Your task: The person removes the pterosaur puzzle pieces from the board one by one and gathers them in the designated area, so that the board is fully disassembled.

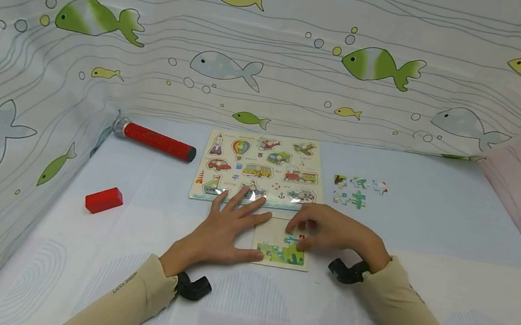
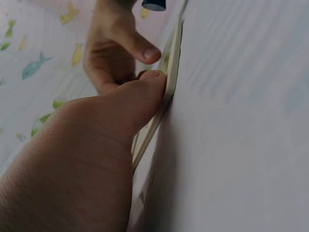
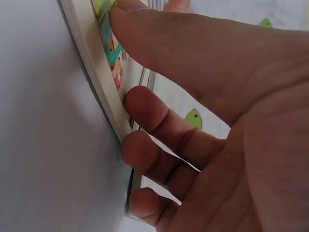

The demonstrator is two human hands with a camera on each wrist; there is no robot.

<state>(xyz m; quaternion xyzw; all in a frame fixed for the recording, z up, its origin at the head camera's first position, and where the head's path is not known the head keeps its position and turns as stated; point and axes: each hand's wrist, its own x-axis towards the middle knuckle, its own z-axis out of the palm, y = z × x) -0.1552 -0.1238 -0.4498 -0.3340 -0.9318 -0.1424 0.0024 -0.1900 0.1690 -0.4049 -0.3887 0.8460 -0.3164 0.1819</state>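
Observation:
A small wooden puzzle tray (image 1: 281, 226) holds joined green pieces (image 1: 280, 254) along its near side. My left hand (image 1: 223, 231) is spread flat, its thumb on the tray's left edge and its fingertips reaching the larger board (image 1: 199, 175). In the left wrist view the left thumb (image 2: 140, 96) rests on the tray's rim (image 2: 175, 67). My right hand (image 1: 334, 232) bends over the tray, thumb and index finger around a small blue-and-red puzzle piece (image 1: 290, 239). The right wrist view shows that thumb (image 3: 145, 36) against printed pieces (image 3: 113, 50); the index fingertip is mostly hidden.
Several loose puzzle pieces (image 1: 358, 199) lie right of the larger board, which carries vehicle pictures. A red microphone (image 1: 155, 141) lies at the back left, with a red block (image 1: 103, 200) nearer. Fish-patterned cloth (image 1: 280, 45) rises behind the table and at both sides.

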